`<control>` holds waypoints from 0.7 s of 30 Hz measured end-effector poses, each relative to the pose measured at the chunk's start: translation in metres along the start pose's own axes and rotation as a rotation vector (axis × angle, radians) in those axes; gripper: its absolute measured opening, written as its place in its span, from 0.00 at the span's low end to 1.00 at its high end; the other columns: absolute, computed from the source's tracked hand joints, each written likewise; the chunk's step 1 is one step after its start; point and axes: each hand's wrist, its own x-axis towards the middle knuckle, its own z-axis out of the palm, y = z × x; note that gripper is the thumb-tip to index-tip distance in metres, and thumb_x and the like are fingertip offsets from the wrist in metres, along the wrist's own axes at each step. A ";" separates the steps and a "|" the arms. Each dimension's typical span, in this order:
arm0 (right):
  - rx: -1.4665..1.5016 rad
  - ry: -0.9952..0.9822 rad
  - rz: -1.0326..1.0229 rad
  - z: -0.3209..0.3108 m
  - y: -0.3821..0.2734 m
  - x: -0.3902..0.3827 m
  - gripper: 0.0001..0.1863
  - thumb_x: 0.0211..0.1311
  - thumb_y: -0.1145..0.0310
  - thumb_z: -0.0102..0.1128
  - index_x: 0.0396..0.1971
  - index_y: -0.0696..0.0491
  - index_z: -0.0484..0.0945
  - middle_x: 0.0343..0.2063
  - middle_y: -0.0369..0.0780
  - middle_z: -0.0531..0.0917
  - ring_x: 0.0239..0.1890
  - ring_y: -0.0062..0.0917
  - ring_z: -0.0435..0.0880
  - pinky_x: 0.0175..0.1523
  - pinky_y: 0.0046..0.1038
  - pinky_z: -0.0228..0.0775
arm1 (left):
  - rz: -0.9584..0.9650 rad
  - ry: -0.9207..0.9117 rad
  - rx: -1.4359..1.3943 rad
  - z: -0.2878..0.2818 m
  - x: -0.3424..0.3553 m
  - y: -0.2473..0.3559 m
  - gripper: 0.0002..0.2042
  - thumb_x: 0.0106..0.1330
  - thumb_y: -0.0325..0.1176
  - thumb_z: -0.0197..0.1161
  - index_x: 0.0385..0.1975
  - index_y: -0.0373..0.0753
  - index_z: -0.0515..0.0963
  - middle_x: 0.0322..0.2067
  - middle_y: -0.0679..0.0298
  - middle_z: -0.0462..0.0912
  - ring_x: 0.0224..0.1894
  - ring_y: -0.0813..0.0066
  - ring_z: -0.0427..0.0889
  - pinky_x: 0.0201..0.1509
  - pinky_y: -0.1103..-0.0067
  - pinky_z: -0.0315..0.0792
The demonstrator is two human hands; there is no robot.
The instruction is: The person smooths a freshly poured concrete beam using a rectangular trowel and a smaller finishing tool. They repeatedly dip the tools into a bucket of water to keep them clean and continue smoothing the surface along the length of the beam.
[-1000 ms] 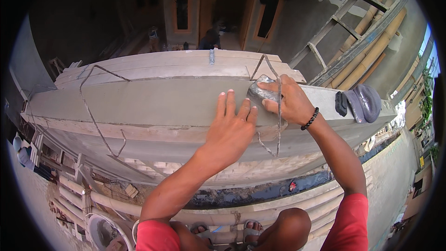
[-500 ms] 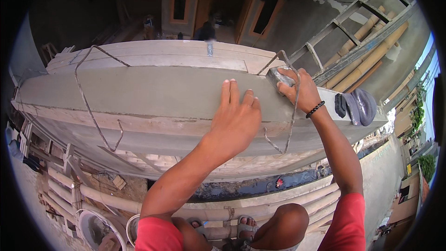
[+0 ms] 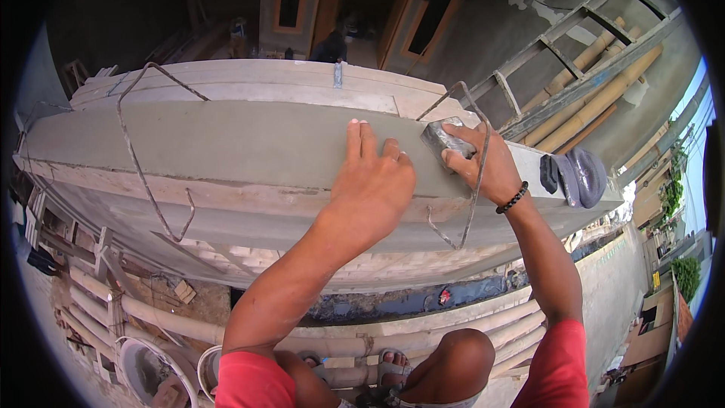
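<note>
A long ledge (image 3: 242, 140) with a smooth grey cement top runs across in front of me. My right hand (image 3: 487, 162) grips a grey block (image 3: 447, 143) with a shiny, wrinkled surface, its face against the cement near the right bent-rod clamp (image 3: 477, 189). The block's material is unclear. My left hand (image 3: 374, 181) rests on the cement to the left of the block. Its index and middle fingers are stretched out, the others partly bent, and nothing shows in it.
Another bent-rod clamp (image 3: 134, 159) straddles the ledge at left. A purple-grey rounded object (image 3: 581, 177) lies at its right end. Beyond lean a ladder (image 3: 544, 41) and bamboo poles (image 3: 578, 117). Below are bamboo rails (image 3: 177, 321), buckets (image 3: 151, 374) and a dark ditch (image 3: 408, 304).
My right hand has drawn the block slightly toward me over the cement. My left hand has slid a little to the left. The whole view has shifted slightly.
</note>
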 end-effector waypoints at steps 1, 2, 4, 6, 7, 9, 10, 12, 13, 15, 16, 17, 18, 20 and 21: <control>0.004 0.031 0.000 0.004 0.001 0.006 0.26 0.51 0.54 0.64 0.50 0.49 0.84 0.38 0.62 0.77 0.45 0.53 0.80 0.53 0.42 0.73 | -0.008 0.003 0.008 0.001 -0.001 -0.002 0.27 0.54 0.34 0.72 0.53 0.27 0.76 0.56 0.46 0.75 0.65 0.31 0.63 0.74 0.50 0.46; -0.007 0.062 0.017 0.004 0.009 0.011 0.26 0.51 0.55 0.64 0.50 0.49 0.84 0.38 0.62 0.77 0.45 0.53 0.80 0.53 0.42 0.73 | 0.001 -0.017 0.004 -0.002 0.001 0.000 0.27 0.54 0.34 0.72 0.53 0.27 0.76 0.56 0.46 0.75 0.65 0.31 0.63 0.74 0.50 0.46; -0.115 0.151 0.083 0.003 0.025 0.021 0.24 0.51 0.56 0.65 0.49 0.49 0.84 0.39 0.63 0.78 0.45 0.52 0.80 0.52 0.42 0.74 | 0.030 -0.060 -0.013 -0.008 0.006 0.007 0.27 0.54 0.35 0.72 0.53 0.27 0.76 0.58 0.45 0.74 0.66 0.31 0.62 0.75 0.51 0.45; -0.098 0.118 0.096 0.000 0.022 0.018 0.24 0.52 0.56 0.65 0.49 0.49 0.84 0.39 0.62 0.78 0.45 0.51 0.79 0.52 0.43 0.74 | 0.016 -0.072 -0.046 -0.006 0.007 0.009 0.28 0.54 0.35 0.72 0.53 0.27 0.76 0.59 0.45 0.73 0.66 0.31 0.61 0.75 0.51 0.45; -0.090 0.102 0.104 -0.004 0.019 0.016 0.23 0.53 0.56 0.66 0.49 0.49 0.83 0.39 0.62 0.78 0.45 0.51 0.79 0.52 0.43 0.74 | 0.011 -0.077 -0.063 -0.006 0.008 0.010 0.28 0.54 0.35 0.72 0.54 0.27 0.75 0.59 0.46 0.73 0.67 0.31 0.61 0.75 0.51 0.45; -0.053 0.070 0.043 0.000 0.008 0.001 0.25 0.53 0.55 0.66 0.52 0.47 0.82 0.40 0.60 0.78 0.44 0.50 0.79 0.51 0.42 0.74 | 0.007 -0.074 -0.041 -0.006 0.002 0.005 0.28 0.54 0.35 0.72 0.55 0.28 0.75 0.60 0.46 0.72 0.67 0.32 0.60 0.75 0.51 0.45; -0.030 0.053 -0.041 0.005 0.002 -0.008 0.26 0.52 0.55 0.66 0.53 0.46 0.82 0.40 0.60 0.78 0.44 0.50 0.79 0.51 0.42 0.74 | -0.001 -0.070 -0.030 -0.005 -0.002 0.001 0.29 0.54 0.35 0.72 0.55 0.28 0.74 0.61 0.46 0.71 0.67 0.32 0.60 0.75 0.51 0.45; 0.058 0.040 -0.111 0.000 0.011 -0.018 0.27 0.51 0.55 0.65 0.54 0.46 0.82 0.38 0.58 0.77 0.44 0.49 0.79 0.51 0.41 0.74 | -0.003 -0.072 -0.043 -0.007 0.000 0.003 0.30 0.55 0.35 0.72 0.56 0.28 0.73 0.62 0.45 0.70 0.68 0.32 0.59 0.75 0.51 0.45; 0.016 0.058 -0.037 -0.002 0.025 -0.011 0.27 0.52 0.55 0.65 0.54 0.46 0.82 0.37 0.57 0.77 0.44 0.49 0.79 0.51 0.40 0.74 | -0.005 -0.073 -0.049 -0.006 0.001 0.004 0.30 0.55 0.35 0.72 0.57 0.28 0.73 0.62 0.45 0.69 0.68 0.33 0.59 0.75 0.51 0.45; -0.077 0.095 0.131 -0.010 0.054 0.003 0.26 0.52 0.55 0.65 0.54 0.46 0.82 0.35 0.56 0.76 0.44 0.49 0.79 0.52 0.40 0.73 | 0.020 -0.079 -0.057 -0.004 0.007 0.012 0.31 0.55 0.35 0.72 0.58 0.28 0.72 0.63 0.45 0.68 0.68 0.33 0.58 0.76 0.51 0.44; -0.073 0.126 0.129 -0.009 0.060 0.003 0.26 0.53 0.55 0.67 0.51 0.50 0.83 0.36 0.52 0.77 0.38 0.43 0.76 0.46 0.39 0.70 | 0.027 -0.084 -0.063 -0.002 0.010 0.016 0.32 0.55 0.36 0.72 0.59 0.29 0.71 0.64 0.46 0.67 0.69 0.33 0.57 0.76 0.52 0.44; -0.042 0.115 0.080 -0.006 0.051 0.000 0.26 0.53 0.55 0.67 0.52 0.49 0.83 0.34 0.51 0.76 0.37 0.43 0.76 0.46 0.39 0.70 | 0.023 -0.080 -0.078 -0.002 0.011 0.018 0.32 0.54 0.36 0.72 0.59 0.29 0.71 0.64 0.46 0.67 0.69 0.34 0.56 0.76 0.52 0.44; -0.004 0.098 0.030 0.000 0.035 -0.005 0.26 0.53 0.55 0.66 0.52 0.48 0.83 0.33 0.50 0.75 0.37 0.42 0.76 0.46 0.39 0.70 | 0.015 -0.086 -0.091 -0.001 0.009 0.018 0.33 0.54 0.36 0.73 0.60 0.29 0.70 0.65 0.46 0.66 0.70 0.34 0.56 0.76 0.52 0.44; 0.100 0.076 -0.153 0.004 0.015 -0.022 0.26 0.52 0.55 0.65 0.53 0.47 0.83 0.29 0.48 0.72 0.37 0.41 0.76 0.45 0.37 0.70 | -0.009 -0.101 -0.088 -0.008 0.005 0.014 0.34 0.54 0.36 0.73 0.60 0.30 0.69 0.65 0.47 0.65 0.70 0.35 0.54 0.76 0.53 0.44; 0.082 0.054 -0.107 -0.003 0.018 -0.026 0.25 0.52 0.55 0.65 0.52 0.46 0.83 0.31 0.50 0.74 0.39 0.44 0.76 0.47 0.38 0.71 | -0.006 -0.111 -0.086 -0.013 0.004 0.015 0.34 0.54 0.35 0.73 0.61 0.30 0.69 0.66 0.47 0.65 0.71 0.35 0.53 0.76 0.53 0.44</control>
